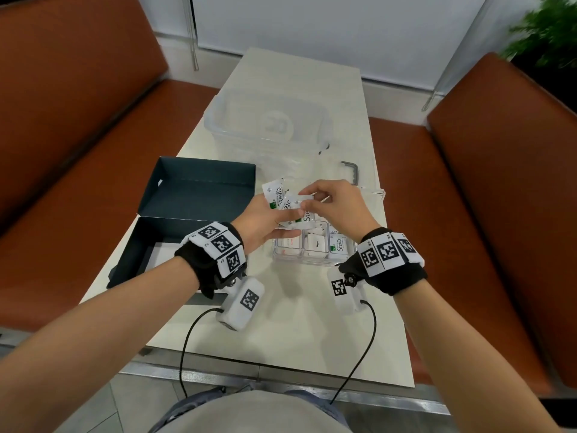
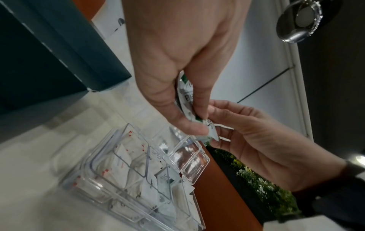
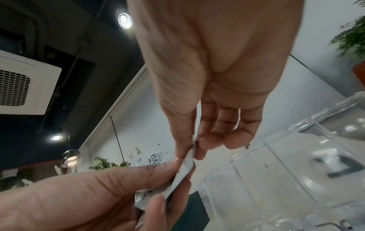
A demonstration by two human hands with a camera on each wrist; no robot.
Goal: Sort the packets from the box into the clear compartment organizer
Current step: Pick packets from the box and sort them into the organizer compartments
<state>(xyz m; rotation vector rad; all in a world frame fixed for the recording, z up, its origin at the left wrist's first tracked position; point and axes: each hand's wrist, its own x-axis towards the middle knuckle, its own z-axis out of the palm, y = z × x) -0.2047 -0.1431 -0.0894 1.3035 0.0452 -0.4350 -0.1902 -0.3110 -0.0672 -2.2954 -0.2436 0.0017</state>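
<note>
Hands above the clear organizer (image 1: 315, 250): left hand (image 1: 265, 220) grips a fan of Stevia packets (image 1: 282, 200); right hand (image 1: 338, 204) pinches 1 packet's edge. Dark box (image 1: 187, 210) alongside.

You're seated in a café or restaurant booth: rust-brown padded benches (image 1: 93, 98) flank a narrow pale table (image 1: 299, 76) at 9 and 3 o'clock. A leafy plant (image 1: 549, 29) stands at 2 o'clock, and overhead a dark ceiling carries recessed spotlights (image 3: 124, 20) and a cassette air-conditioner (image 3: 23, 84).
</note>
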